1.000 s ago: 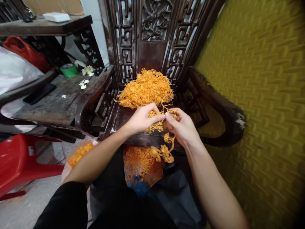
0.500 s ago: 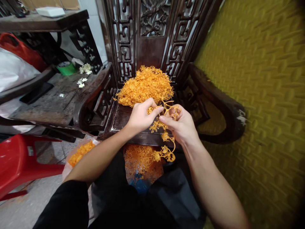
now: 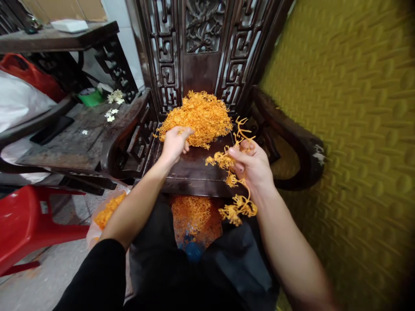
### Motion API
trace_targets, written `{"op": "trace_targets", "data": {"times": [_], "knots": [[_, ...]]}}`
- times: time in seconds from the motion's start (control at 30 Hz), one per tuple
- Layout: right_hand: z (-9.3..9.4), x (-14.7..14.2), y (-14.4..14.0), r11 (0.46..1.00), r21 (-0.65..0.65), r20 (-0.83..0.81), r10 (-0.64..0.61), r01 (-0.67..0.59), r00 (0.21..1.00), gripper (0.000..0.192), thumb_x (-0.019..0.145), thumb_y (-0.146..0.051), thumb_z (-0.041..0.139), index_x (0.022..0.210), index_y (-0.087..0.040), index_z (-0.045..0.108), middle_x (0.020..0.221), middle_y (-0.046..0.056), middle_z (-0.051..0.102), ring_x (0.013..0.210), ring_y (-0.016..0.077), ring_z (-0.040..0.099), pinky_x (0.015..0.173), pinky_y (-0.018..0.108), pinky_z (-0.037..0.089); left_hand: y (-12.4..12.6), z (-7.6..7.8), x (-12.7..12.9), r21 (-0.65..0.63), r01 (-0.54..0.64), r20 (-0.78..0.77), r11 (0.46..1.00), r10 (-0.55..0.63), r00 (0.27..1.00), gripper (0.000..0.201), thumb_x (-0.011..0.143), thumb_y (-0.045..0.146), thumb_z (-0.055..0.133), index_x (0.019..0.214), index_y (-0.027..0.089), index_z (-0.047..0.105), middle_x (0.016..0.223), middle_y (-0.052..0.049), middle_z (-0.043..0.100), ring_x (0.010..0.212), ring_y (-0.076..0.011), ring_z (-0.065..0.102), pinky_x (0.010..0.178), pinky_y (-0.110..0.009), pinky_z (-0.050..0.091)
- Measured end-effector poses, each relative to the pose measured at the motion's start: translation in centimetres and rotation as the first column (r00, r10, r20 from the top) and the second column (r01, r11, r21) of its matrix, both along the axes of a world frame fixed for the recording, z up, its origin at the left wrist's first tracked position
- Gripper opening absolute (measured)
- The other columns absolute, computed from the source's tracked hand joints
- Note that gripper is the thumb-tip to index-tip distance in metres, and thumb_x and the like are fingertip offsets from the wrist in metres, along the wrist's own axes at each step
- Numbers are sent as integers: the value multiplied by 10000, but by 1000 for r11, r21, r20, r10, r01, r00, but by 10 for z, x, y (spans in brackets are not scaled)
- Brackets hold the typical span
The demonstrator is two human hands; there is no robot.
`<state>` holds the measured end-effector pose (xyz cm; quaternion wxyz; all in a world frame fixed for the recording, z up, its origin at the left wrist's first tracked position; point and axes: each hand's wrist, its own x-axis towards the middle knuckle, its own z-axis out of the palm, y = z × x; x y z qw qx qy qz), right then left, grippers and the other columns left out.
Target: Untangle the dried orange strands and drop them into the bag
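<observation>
A heap of orange, thready, branching sprigs (image 3: pixel 202 114) lies on the dark carved wooden chair seat. My left hand (image 3: pixel 175 141) is at the heap's lower left edge, thumb and forefinger pinched together. Whatever is between those fingertips blends into the orange behind them. To the right, my right hand (image 3: pixel 254 162) has its fingers closed round a long orange branching stem (image 3: pixel 241 203). Bare forks of this stem stick up above the hand, and curly clusters hang below it. The two hands are apart.
Between my legs a clear bag (image 3: pixel 193 216) holds more orange sprigs. At left are a bag of orange pieces (image 3: pixel 108 211), a red plastic stool (image 3: pixel 19 220) and a wooden chair with white flowers (image 3: pixel 112 113) and green tape (image 3: pixel 90 97). Yellow padding (image 3: pixel 356 108) covers the right side.
My left hand has moved away from the stem, left toward the heap. My right hand has shifted slightly right, still gripping the stem.
</observation>
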<state>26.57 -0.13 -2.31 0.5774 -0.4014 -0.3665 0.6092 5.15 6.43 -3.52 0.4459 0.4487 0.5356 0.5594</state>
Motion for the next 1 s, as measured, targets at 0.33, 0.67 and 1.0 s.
{"op": "trace_targets", "data": {"times": [0.33,0.67,1.0], "knots": [[3,-3,5,1000,16,-34,18,-17,999,607,535,-288,932,815,-242,395,661,-88,540,414,25,315,384,204,201,-52,19,31,-97,492,-81,865,-500,862,553,919,726,498,874,204,678,578,49,403,405,-53,286,401,-244,213],[-4,-12,4,985,154,8,-80,78,997,561,634,-303,896,756,-236,352,665,-75,417,467,46,305,421,231,224,-52,2,47,-105,392,28,914,-392,920,409,946,568,592,793,193,535,654,9,592,428,-69,520,384,-214,314],[1,-30,-14,749,521,48,-504,409,863,517,749,-328,867,749,-235,358,751,-23,414,698,113,489,691,272,499,-22,-2,51,-141,229,293,963,-180,939,410,948,416,649,716,198,389,542,96,347,386,-12,258,399,-176,131]]}}
